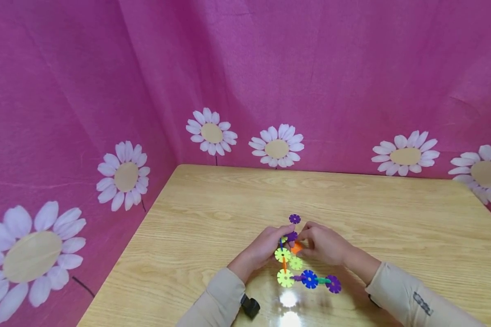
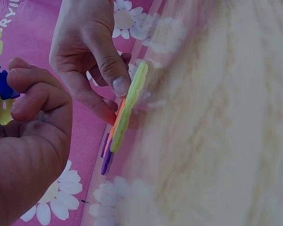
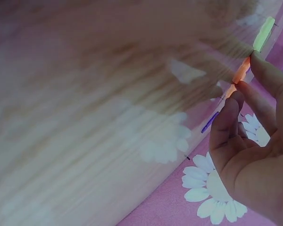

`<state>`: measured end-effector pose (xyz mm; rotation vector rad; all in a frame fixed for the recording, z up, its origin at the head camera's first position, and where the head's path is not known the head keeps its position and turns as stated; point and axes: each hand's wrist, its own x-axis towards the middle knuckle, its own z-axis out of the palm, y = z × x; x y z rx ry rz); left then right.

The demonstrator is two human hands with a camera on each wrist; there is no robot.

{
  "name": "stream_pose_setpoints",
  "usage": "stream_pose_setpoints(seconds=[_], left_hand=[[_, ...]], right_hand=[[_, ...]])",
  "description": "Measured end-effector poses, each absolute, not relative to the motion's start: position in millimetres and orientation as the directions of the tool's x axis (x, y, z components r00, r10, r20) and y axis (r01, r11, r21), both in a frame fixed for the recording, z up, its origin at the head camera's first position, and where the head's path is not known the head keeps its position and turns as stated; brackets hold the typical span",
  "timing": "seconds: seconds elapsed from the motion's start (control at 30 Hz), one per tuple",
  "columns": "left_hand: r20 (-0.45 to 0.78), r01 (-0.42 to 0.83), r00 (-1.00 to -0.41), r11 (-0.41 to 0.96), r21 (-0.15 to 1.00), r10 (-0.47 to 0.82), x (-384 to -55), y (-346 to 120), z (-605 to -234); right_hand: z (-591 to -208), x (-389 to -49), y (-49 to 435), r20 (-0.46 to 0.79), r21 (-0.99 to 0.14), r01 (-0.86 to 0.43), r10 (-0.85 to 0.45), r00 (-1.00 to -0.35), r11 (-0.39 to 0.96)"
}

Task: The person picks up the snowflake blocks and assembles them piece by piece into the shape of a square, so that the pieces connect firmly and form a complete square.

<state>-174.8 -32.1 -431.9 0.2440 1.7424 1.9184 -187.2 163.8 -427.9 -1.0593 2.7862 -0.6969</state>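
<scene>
A chain of notched plastic snowflake discs stands between the two hands, with yellow-green discs point(image 1: 285, 278), a blue disc point(image 1: 309, 279) and a purple disc point(image 1: 333, 284) along its near side. My left hand point(image 1: 263, 246) grips the chain's far part, the thumb by a purple disc point(image 1: 291, 236); in the left wrist view its fingers point(image 2: 42, 101) curl beside blue and yellow pieces. With thumb and fingertips my right hand point(image 1: 326, 244) pinches an orange disc point(image 3: 242, 70). Close to that disc is a yellow-green one point(image 2: 129, 108). Fingers partly hide how the pieces join.
Another purple disc point(image 1: 294, 219) shows just beyond the hands. The wood-grain table point(image 1: 212, 195) is glossy and reflects light near its front. A pink cloth with white daisies point(image 1: 311, 81) hangs behind it and on the left. A black strap point(image 1: 250, 306) sits at the left cuff.
</scene>
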Motion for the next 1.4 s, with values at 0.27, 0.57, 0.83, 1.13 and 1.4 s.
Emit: stream_pose_setpoints(seconds=[0.27,0.57,0.83,1.13,1.4], left_hand=[[-0.200,-0.252,-0.845,-0.038,0.967,0.496,-174.5,-30.9,-431.3],[-0.164,-0.221,-0.852,-0.057,0.974,0.497,-173.1,-30.1,-433.3],[-0.167,-0.211,-0.858,-0.039,0.977,0.485,-175.6,-33.2,-434.8],[-0.206,-0.234,-0.861,-0.003,0.972,0.465,-176.3,-33.7,-431.9],[-0.210,-0.234,-0.860,0.005,0.972,0.466,-176.6,-34.0,-433.2]], right_hand=[[-429.7,-190.6,164.7,0.120,-0.439,-0.642,-0.667,-0.735,0.628],[-431.3,-189.6,163.9,0.134,-0.418,-0.645,-0.659,-0.740,0.640],[-429.4,-191.0,163.9,0.127,-0.453,-0.641,-0.667,-0.734,0.620],[-421.6,-191.2,177.9,0.064,-0.473,-0.700,-0.772,-0.633,0.535],[-427.6,-191.5,179.4,0.059,-0.504,-0.685,-0.770,-0.635,0.526]])
